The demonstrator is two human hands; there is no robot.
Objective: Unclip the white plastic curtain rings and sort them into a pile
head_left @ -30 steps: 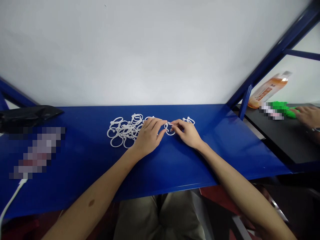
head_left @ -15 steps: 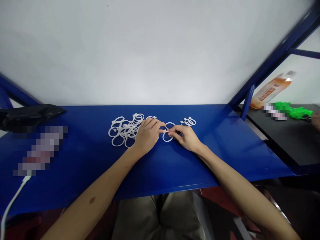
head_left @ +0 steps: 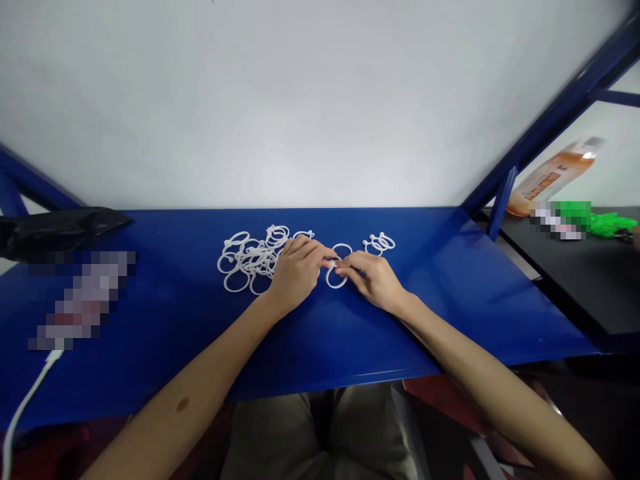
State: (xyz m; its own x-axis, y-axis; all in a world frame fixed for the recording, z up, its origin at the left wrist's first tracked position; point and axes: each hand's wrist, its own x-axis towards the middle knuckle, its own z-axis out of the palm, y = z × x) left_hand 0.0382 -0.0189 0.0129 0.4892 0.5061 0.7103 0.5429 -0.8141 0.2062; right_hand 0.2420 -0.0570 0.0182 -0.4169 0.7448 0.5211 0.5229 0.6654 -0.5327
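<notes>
Both my hands meet over a blue table (head_left: pixel 350 333). My left hand (head_left: pixel 295 270) and my right hand (head_left: pixel 373 277) pinch the same white plastic ring (head_left: pixel 336 279) between their fingertips, just above the table top. A second white ring (head_left: pixel 342 250) lies directly behind it. To the left of my left hand lies a tangled pile of several white rings (head_left: pixel 247 260). A small joined set of rings (head_left: pixel 379 243) lies behind my right hand.
A black object (head_left: pixel 55 227) rests at the far left, with a blurred item (head_left: pixel 83 300) and a white cable (head_left: pixel 25 403) in front of it. Right of a blue frame post (head_left: pixel 550 120), a black table (head_left: pixel 575 273) holds an orange bottle (head_left: pixel 553 177) and green pieces (head_left: pixel 607 223).
My hands have drawn the pinched ring slightly toward me, leaving another ring behind it. A neighbour's hand on the black table at right has withdrawn almost out of view.
</notes>
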